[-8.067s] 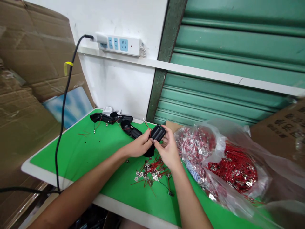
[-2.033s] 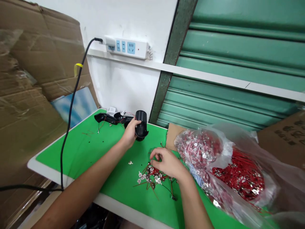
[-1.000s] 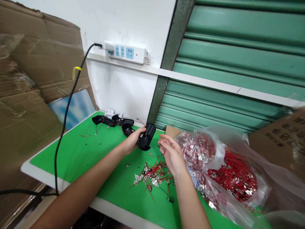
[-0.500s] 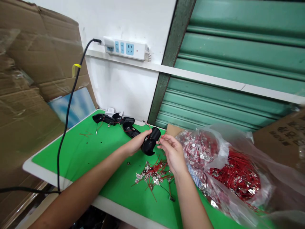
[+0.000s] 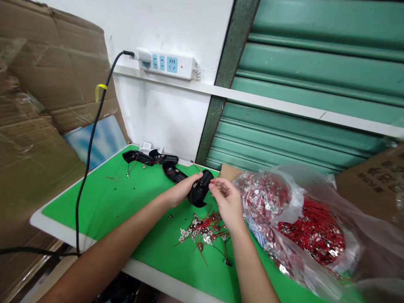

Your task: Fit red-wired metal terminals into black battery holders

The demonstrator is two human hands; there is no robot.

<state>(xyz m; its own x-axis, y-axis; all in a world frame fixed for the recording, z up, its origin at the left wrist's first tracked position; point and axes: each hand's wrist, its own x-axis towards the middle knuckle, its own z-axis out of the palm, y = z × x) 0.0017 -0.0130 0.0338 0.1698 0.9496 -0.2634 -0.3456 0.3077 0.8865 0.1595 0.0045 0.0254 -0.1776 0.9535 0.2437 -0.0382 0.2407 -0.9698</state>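
Observation:
A curved black plastic housing (image 5: 199, 194) is gripped by my left hand (image 5: 183, 189), the thumb lying along its top edge. At the housing's right end my right hand (image 5: 226, 197) is pinched closed on a thin red wire (image 5: 213, 180); whatever is at the wire's tip is too small to make out. Below the hands lies a loose pile of metal contact tabs with red wires (image 5: 205, 229). Behind my left hand rest more black housings (image 5: 164, 158), joined by thin red wires.
On the right, clear plastic bags (image 5: 293, 195) bulge with red wires and metal tabs. A black cable (image 5: 91, 139) hangs from the power strip (image 5: 167, 64) past the left of the green-topped table (image 5: 94, 206). Cardboard (image 5: 41, 126) stands at the left.
My right hand has shifted slightly left, closer to the housing's end. The housing has tilted a little in my left hand.

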